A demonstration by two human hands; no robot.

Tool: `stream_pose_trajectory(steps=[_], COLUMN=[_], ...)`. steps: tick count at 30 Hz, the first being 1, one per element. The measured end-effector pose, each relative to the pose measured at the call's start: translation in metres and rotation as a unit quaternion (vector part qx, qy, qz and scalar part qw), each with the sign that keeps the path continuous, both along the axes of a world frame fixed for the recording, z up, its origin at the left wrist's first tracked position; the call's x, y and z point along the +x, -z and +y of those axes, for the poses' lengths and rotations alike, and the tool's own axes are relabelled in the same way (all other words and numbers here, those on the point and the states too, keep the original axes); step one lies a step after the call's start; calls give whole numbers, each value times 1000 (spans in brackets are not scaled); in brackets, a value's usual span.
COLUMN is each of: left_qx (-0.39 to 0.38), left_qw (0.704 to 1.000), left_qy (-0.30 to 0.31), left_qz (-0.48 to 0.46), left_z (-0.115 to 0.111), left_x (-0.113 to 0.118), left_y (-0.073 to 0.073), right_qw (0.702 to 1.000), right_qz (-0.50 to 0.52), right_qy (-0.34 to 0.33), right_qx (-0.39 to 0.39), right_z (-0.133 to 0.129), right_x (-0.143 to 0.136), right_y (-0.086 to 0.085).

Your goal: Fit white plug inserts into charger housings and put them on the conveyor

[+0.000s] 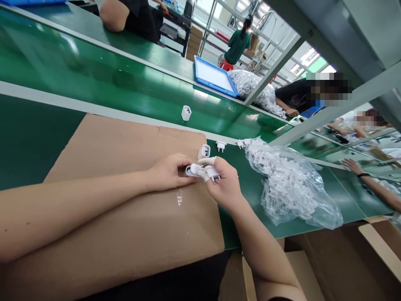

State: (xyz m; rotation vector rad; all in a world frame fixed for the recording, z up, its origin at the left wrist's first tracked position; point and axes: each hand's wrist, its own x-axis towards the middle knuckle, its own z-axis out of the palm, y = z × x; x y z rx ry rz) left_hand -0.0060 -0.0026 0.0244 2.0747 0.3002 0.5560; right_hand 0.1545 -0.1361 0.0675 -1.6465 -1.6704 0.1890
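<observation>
Over the cardboard sheet (140, 146), my left hand (171, 171) grips a white housing (189, 170) with its open end facing right. My right hand (224, 179) has white covers on its fingertips and pinches a white plug piece (213, 173) with metal pins, close against that housing. Another white housing (204, 151) stands just behind my fingers, its open end showing. A loose plug piece (221, 145) lies on the green table behind my right hand. One more white housing (186, 113) is upright on the green belt.
To the right lies a clear bag (291, 184) full of white plug pieces. Beyond the belt are a blue tray (216, 76) and another full bag (253, 85). Another person's hand (352, 166) rests at the right. Open cardboard boxes (341, 259) stand below the table edge.
</observation>
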Motion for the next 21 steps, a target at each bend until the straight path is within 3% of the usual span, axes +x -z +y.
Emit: stream_pose_trajectory(steps=[3,10,17,21], left_qx=[6,16,15,15], left_qw=[1000,1000,1000,1000], left_qy=[-2,1,-1,3], left_qz=[3,-12,-9,-4], left_z=[1,2,1,1], left_x=[0,0,-1,0], left_y=[1,4,4,3], right_qw=[996,972,978,976], right_qz=[-84,-221,-200,-210], right_qy=[-15,15,39,26], right_qx=[1,-76,-32,-53], right_z=[3,5,1,2], right_x=[-8,-14,-12,-12], right_y=[0,-4,-5,-2])
